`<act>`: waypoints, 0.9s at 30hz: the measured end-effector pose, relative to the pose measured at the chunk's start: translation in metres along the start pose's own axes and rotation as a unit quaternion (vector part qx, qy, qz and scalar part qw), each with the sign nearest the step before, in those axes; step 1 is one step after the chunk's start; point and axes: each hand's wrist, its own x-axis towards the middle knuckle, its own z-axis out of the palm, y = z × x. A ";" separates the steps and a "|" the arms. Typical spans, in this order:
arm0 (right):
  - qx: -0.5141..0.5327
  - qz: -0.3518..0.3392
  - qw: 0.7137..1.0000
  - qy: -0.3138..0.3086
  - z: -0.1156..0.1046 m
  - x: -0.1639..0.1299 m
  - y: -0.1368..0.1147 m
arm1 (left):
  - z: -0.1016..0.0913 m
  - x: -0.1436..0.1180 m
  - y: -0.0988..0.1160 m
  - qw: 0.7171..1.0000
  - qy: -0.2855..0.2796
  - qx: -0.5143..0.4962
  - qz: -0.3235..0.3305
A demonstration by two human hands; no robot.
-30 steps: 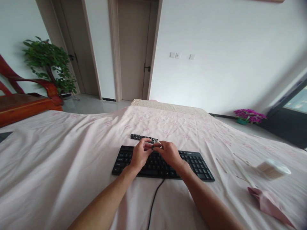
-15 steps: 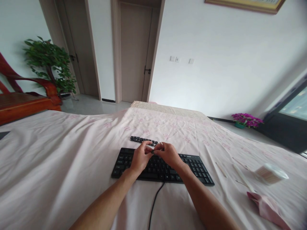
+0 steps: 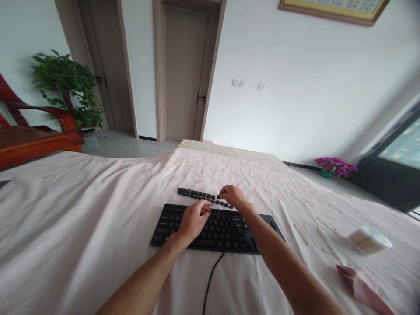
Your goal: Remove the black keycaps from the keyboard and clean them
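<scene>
A black keyboard (image 3: 229, 229) lies on the pink sheet, its cable (image 3: 210, 280) running toward me. Just behind it sits a row of loose black keycaps (image 3: 195, 194). My left hand (image 3: 193, 218) rests over the keyboard's upper rows with thumb and fingers pinched together; whether it holds anything is hidden. My right hand (image 3: 231, 195) reaches past the keyboard, its fingertips down on the right end of the keycap row. A thin pale stick pokes out of its closed fingers.
To the right on the sheet lie several thin sticks (image 3: 302, 233), a round tub of sticks (image 3: 369, 239) and a crumpled pink cloth (image 3: 364, 286). A wooden bench (image 3: 36, 142) and a potted plant (image 3: 67, 85) stand far left, and a closed door (image 3: 183, 74) is beyond the bed.
My hands were joined above the keyboard's top edge. They have parted: the right hand moved forward to the keycap row, and the left one sank onto the keyboard.
</scene>
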 end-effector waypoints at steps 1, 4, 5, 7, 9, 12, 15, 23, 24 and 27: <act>-0.003 0.002 1.000 -0.002 0.002 0.001 0.000 | 0.000 0.000 0.000 1.000 0.000 0.002 0.000; -0.006 0.004 1.000 -0.012 0.007 0.004 0.001 | 0.000 0.000 0.000 1.000 0.001 0.005 0.002; -0.006 0.004 1.000 -0.015 0.007 0.004 0.001 | 0.000 0.000 0.000 1.000 0.000 0.006 0.003; -0.003 0.001 1.000 -0.021 0.008 0.005 0.001 | 0.000 0.000 0.000 1.000 -0.001 0.006 0.003; 0.000 -0.002 1.000 -0.026 0.009 0.004 0.002 | 0.000 0.000 -0.001 1.000 0.000 0.004 0.003; 0.003 -0.003 1.000 -0.030 0.009 0.004 0.001 | 0.000 0.000 -0.001 1.000 0.001 0.003 0.001; 0.004 0.001 1.000 -0.027 0.008 0.004 -0.001 | 0.000 0.000 0.000 1.000 -0.001 0.006 0.000; 0.034 0.001 0.999 -0.010 0.002 -0.003 -0.007 | -0.001 0.000 0.000 1.000 0.000 0.009 0.001; 0.042 -0.003 0.999 -0.004 0.000 -0.004 -0.009 | -0.001 0.000 0.000 1.000 0.000 0.009 0.001; 0.072 -0.026 0.997 0.012 -0.010 -0.012 -0.015 | 0.000 0.000 -0.001 1.000 -0.002 0.009 0.004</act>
